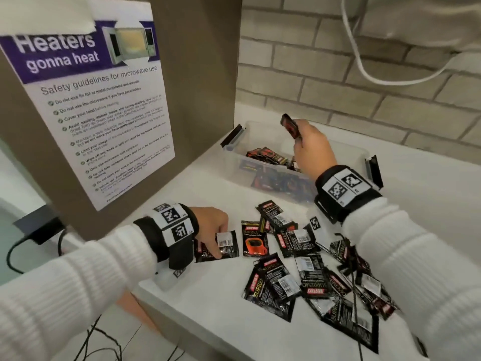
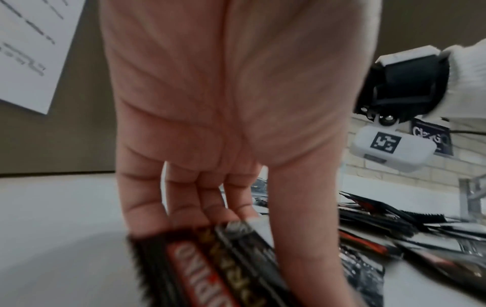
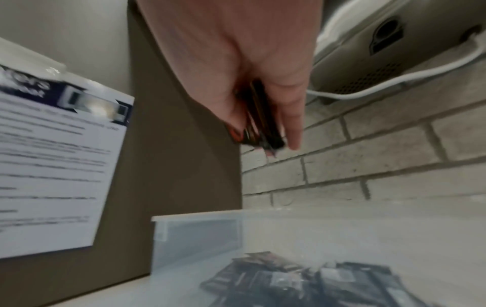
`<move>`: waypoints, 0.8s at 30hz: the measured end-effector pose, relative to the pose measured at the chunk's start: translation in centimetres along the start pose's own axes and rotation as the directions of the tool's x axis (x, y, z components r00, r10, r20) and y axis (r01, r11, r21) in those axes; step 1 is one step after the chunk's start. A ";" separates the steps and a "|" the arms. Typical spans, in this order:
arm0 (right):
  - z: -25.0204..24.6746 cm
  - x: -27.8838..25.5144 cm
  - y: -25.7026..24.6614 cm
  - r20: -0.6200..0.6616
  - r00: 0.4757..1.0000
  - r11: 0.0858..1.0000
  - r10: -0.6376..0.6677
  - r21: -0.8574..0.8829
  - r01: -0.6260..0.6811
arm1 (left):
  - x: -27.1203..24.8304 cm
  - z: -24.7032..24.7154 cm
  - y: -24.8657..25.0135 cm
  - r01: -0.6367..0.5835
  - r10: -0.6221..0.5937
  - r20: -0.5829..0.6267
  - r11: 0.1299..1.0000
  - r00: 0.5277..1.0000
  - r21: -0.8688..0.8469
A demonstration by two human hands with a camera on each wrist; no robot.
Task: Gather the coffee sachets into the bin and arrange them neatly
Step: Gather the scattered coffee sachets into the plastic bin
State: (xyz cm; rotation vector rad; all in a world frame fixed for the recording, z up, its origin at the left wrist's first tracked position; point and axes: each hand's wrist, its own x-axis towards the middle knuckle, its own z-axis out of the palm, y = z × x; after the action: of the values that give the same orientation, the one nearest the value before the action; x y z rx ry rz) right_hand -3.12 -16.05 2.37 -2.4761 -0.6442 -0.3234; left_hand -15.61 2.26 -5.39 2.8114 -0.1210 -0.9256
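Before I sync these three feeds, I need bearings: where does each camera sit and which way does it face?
Head: on the head, looking down at the counter, both hands and white sleeves.
Left wrist: along the left hand to a sachet it pinches.
Right wrist: along the right hand, holding sachets over the bin.
Shared: the poster appears in all three.

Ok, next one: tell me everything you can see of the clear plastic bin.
The bin is a shallow rectangular tub of translucent, frosted-looking plastic, lidless, with a dark latch clip flipped outward at each short end. It sits flat on the white counter against the brick wall, beside the brown panel. Dark coffee sachets lie loosely jumbled on its bottom, filling only part of it. The right hand hovers above it, holding a small stack of sachets; whether it touches the bin cannot be told.
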 end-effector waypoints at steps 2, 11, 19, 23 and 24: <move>0.2 0.0 0.6 0.111 0.994 0.996 0.024 -0.084 -0.015 | -0.2 -0.3 0.0 -0.015 0.015 -0.041 1.000 0.999 -0.001; 4.0 -7.0 1.1 0.720 0.691 0.957 0.063 -0.239 0.162 | 2.1 -0.4 1.9 -0.167 0.091 -0.254 0.939 0.963 -0.300; 5.3 -7.8 1.2 0.611 0.791 0.904 0.037 -0.358 0.234 | 3.8 -0.3 4.1 -0.021 0.000 -0.126 0.986 0.992 -0.167; 5.0 -7.9 1.8 0.577 0.815 0.874 0.060 -0.425 0.237 | 3.4 -1.1 2.9 0.002 -0.039 -0.153 0.972 0.988 -0.235; 4.8 -7.9 2.0 0.570 0.820 0.873 0.053 -0.425 0.238 | 3.4 -1.3 2.5 0.000 -0.042 -0.162 0.969 0.986 -0.248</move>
State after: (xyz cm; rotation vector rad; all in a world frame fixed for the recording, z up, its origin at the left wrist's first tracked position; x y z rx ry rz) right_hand -8.49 -17.74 -5.26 -3.0545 -1.0371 0.2874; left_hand -12.17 -0.43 -5.82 2.6461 0.0443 -0.6552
